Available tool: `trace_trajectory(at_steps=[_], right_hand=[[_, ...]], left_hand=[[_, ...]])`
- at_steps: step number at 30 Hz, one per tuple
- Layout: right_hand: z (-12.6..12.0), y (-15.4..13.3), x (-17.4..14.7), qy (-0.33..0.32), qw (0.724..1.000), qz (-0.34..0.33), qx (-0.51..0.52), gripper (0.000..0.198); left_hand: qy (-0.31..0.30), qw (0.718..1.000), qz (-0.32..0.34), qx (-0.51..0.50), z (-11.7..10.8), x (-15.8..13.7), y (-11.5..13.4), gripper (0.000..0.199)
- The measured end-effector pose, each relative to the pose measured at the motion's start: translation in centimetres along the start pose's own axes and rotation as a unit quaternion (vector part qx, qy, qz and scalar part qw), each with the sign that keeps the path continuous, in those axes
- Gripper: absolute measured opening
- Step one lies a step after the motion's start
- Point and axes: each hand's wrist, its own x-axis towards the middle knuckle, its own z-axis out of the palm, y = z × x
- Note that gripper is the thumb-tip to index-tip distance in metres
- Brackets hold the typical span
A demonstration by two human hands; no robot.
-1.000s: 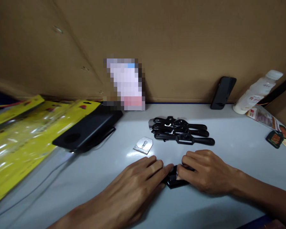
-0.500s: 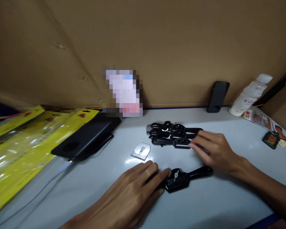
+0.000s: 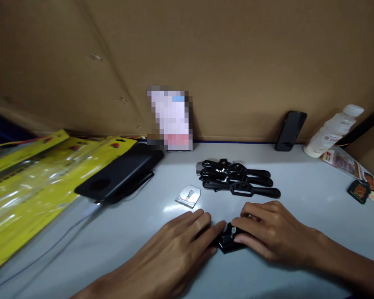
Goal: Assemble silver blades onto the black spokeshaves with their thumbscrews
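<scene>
A black spokeshave lies on the table between my hands, a silver screw on its middle. My left hand is closed round its left handle, which the fingers hide. My right hand has its thumb and index finger pinched at the screw and covers the right handle. Behind my hands, several more black spokeshaves lie side by side, a blade edge showing at their left. A loose silver blade with a keyhole slot rests flat, left of that row.
A black power bank with a white cable lies over yellow plastic packages on the left. Against the cardboard wall lean a blurred-out screen and a black phone. A bottle and a small dark packet are at right.
My right hand has left the row of spokeshaves and come down to the screw of the near one. My left hand keeps its hold. The view has shifted slightly.
</scene>
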Motion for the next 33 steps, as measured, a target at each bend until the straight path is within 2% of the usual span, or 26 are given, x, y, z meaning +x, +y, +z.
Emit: trace_trajectory(at_steps=[8, 15, 22, 25, 27, 30, 33], right_hand=[[0.7, 0.2, 0.4, 0.057, 0.993, -0.070, -0.080, 0.033], [0.3, 0.1, 1.1, 0.035, 0.983, -0.128, -0.128, 0.031], [0.7, -0.2, 1.2, 0.045, 0.979, -0.141, -0.137, 0.029], [0.8, -0.4, 1.1, 0.052, 0.981, -0.127, -0.138, 0.029], [0.7, -0.5, 0.9, 0.040, 0.987, -0.094, -0.123, 0.028], [0.4, -0.6, 0.6, -0.002, 0.997, -0.010, -0.077, 0.025], [0.2, -1.1, 0.4, -0.069, 0.996, 0.040, -0.034, 0.041]], left_hand=[[-0.007, 1.000, 0.015, 0.012, -0.4, 0.3, 0.2, 0.031], [-0.019, 0.999, -0.021, -0.032, -0.2, 0.3, 0.4, 0.034], [-0.024, 0.998, -0.027, -0.051, -0.4, 0.4, 0.4, 0.033], [-0.039, 0.997, -0.029, -0.063, -0.6, 0.4, 0.4, 0.031], [-0.038, 0.997, -0.031, -0.060, -0.6, 0.4, 0.4, 0.029], [-0.014, 0.999, -0.028, -0.043, -0.5, 0.5, 0.4, 0.029], [0.004, 0.999, -0.017, -0.035, -0.5, 0.3, 0.2, 0.030]])
